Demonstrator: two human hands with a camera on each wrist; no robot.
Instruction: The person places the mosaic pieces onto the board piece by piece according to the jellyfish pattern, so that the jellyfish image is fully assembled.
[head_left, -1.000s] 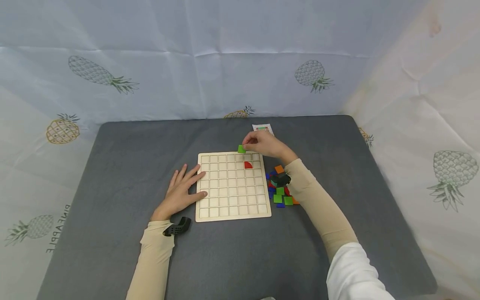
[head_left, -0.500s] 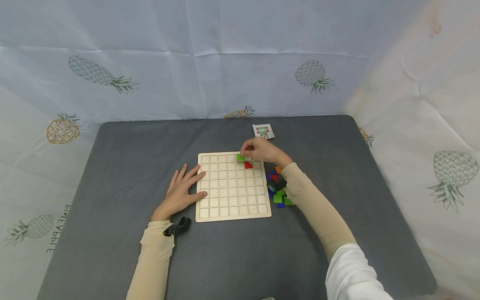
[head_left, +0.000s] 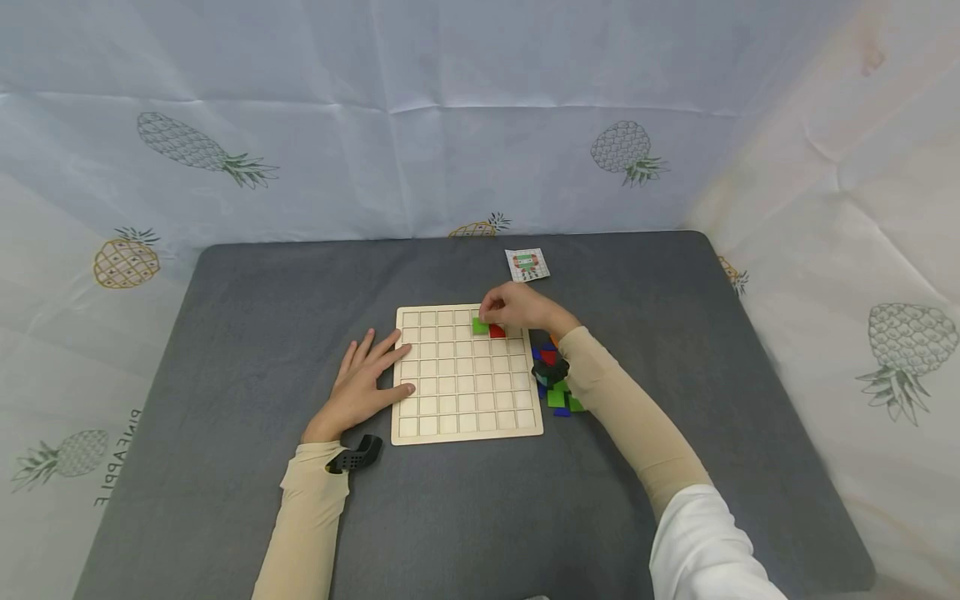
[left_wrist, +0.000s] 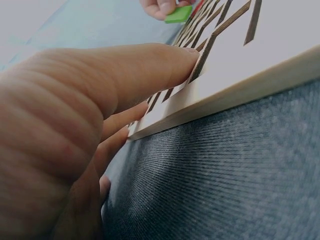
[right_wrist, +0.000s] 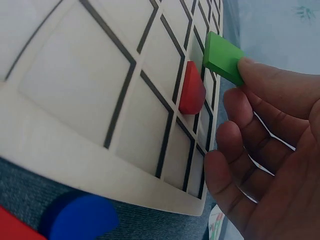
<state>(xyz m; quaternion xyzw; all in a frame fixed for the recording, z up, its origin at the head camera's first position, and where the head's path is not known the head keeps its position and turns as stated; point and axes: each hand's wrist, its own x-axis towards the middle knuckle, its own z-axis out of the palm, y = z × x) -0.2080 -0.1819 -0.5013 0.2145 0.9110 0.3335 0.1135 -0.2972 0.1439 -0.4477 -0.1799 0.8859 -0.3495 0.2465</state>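
Observation:
A pale wooden grid board (head_left: 447, 379) lies on the dark table. My right hand (head_left: 517, 306) pinches a green square tile (right_wrist: 222, 57) between thumb and index finger, close over the board's far rows. Beside that tile, a red quarter-round tile (right_wrist: 192, 91) sits in a cell of the grid. My left hand (head_left: 362, 390) rests with fingers spread across the board's left edge. In the left wrist view its thumb (left_wrist: 155, 65) lies over the rim, and the green tile shows at the top.
Right of the board lies a pile of loose tiles, with a green tile (head_left: 556, 399) and a blue half-round piece (right_wrist: 82, 217), partly hidden under my right wrist. A printed pattern card (head_left: 527, 265) lies behind the board. Pineapple-print cloth (head_left: 405, 167) hangs beyond the table.
My right hand has come nearer to me with the green tile, from the board's far edge to beside the red tile. The card is uncovered. My left hand has stayed put.

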